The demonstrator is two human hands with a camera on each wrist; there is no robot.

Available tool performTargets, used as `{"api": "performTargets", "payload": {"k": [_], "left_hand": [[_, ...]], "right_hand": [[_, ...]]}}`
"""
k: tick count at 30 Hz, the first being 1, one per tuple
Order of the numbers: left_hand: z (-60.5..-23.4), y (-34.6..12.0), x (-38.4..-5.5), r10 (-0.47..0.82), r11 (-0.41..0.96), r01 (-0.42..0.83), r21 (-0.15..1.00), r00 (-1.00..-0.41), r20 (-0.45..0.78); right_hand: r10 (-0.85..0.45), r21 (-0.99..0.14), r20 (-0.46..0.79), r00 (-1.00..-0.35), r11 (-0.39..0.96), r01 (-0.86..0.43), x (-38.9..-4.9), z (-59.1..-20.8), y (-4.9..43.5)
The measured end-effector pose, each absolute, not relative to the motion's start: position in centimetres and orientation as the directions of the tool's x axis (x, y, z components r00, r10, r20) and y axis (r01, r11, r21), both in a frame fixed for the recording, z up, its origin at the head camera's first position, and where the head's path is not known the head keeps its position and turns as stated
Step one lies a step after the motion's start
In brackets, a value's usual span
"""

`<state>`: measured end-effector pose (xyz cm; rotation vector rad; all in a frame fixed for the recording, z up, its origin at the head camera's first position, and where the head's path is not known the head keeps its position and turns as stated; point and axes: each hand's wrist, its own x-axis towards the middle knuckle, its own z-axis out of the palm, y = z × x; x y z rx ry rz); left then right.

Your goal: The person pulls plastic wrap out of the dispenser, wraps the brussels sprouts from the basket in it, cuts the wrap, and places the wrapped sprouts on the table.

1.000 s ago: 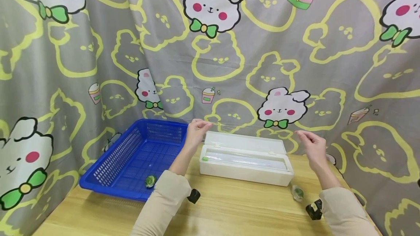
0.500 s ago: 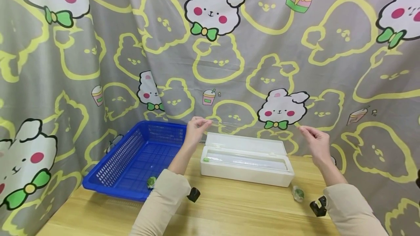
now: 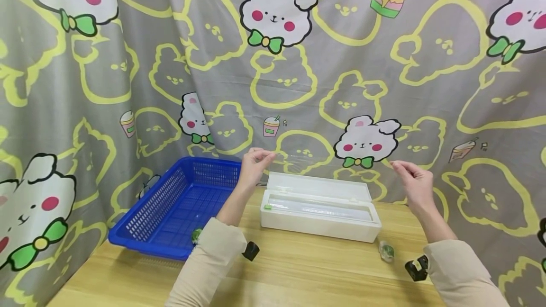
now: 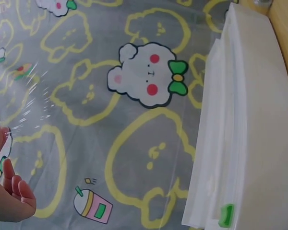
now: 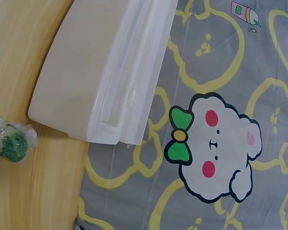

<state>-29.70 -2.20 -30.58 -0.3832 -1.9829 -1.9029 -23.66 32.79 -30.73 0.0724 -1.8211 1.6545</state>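
Observation:
Both hands are raised above a white cling film dispenser (image 3: pixel 320 229), whose lid (image 3: pixel 317 187) stands open at the back. A clear sheet of cling film (image 4: pixel 36 103) is faintly visible, mostly by its glints, rising in front of the curtain. My left hand (image 3: pixel 255 167) pinches the film at the left, thumb against fingertips. At the right, my right hand (image 3: pixel 415 186) pinches too, at the other side of the sheet. The right wrist view catches only a sliver of that hand. A green slider (image 4: pixel 226 215) sits at the dispenser's left end.
A blue plastic basket (image 3: pixel 141 245) stands at the left, with a green vegetable (image 3: pixel 196 236) in it partly behind the left sleeve. Another green vegetable wrapped in clear film (image 5: pixel 13 143) lies right of the dispenser on the wooden table (image 3: pixel 307 274). A patterned curtain (image 3: pixel 290 122) hangs behind.
The right hand has moved to the right and slightly up. My left hand has risen a little, still pinching. Dispenser, basket and vegetables stay put; the view has shifted slightly.

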Motion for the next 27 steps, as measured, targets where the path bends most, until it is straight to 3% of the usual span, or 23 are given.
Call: {"api": "performTargets", "payload": {"k": [10, 27], "left_hand": [[-29.7, -2.4, -28.8, -0.047, 0.048, 0.441, 0.896, -0.895, 0.443], [-28.2, -2.4, -27.4, -0.005, 0.029, 0.483, 0.875, -0.876, 0.483]], "right_hand": [[0.357, -0.846, 0.532, -0.768, 0.19, -0.498, -23.2, -30.3, 32.9], [0.417, -0.818, 0.544, -0.728, 0.072, -0.571, -22.2, -29.0, 32.7]]}}
